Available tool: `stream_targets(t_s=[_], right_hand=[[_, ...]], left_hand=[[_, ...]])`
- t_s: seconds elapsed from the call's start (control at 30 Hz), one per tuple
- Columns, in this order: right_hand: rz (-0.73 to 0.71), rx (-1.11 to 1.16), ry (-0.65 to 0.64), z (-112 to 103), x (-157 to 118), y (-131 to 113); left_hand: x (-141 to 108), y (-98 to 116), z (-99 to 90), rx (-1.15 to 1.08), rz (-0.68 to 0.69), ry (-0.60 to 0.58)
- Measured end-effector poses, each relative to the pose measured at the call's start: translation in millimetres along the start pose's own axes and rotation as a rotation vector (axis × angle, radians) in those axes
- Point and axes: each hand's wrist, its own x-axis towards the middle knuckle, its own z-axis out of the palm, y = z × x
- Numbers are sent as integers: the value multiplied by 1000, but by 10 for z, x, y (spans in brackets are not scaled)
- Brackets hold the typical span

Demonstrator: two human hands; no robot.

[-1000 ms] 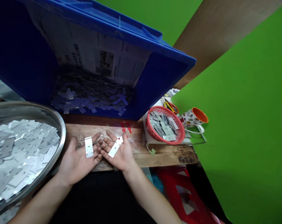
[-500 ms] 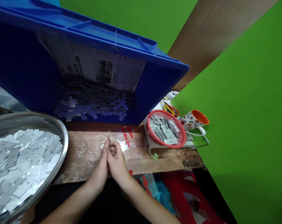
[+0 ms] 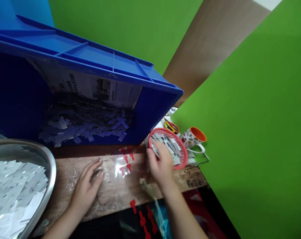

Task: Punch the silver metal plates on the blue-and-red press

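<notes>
My left hand (image 3: 87, 186) hovers at or just above the wooden tabletop, its fingers curved and thumb apart, with nothing visible in it. At the near left rim of a red plastic basket (image 3: 182, 162), my right hand (image 3: 162, 164) reaches in with its thumb and forefinger apart; its other fingers are hidden and slightly blurred. Flat grey metal plates (image 3: 174, 146) lie heaped in that basket. Between the hands, a clear plastic sheet with red tabs (image 3: 125, 158) lies on the wood.
A large steel bowl (image 3: 52, 169) full of similar plates stands at the left. Behind the table, a blue crate (image 3: 160, 103) on its side holds more plates. Right of the basket are a patterned mug (image 3: 190, 137) and yellow-and-orange-handled scissors (image 3: 169, 125). Red tabs (image 3: 142, 219) hang below the front edge.
My hands were pressed together over the table and have now parted. My right hand has moved right to the basket, my left hand leftward and open. The view has shifted slightly.
</notes>
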Motion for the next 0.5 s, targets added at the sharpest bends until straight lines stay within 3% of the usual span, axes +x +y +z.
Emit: stream_targets(t_s=[0.07,0.1,0.2,0.23,0.33,0.5], right_hand=[[93,186,-192,435,-19,-106],[187,235,-221,668,30,-110],[570,136,-196,1277,394,57],[616,103,-188,1424,551,136],[633,62,-160,1686,947,306],[656,18,-146,1746,1155,324]], left_hand=[[18,-82,-30,87,38,13],[20,-112,-35,118,52,12],[15,-174,-24,168,85,-12],[13,-187,-17,175,96,-19],[13,-212,-5,185,104,-33],[14,-226,-11,165,74,-55]])
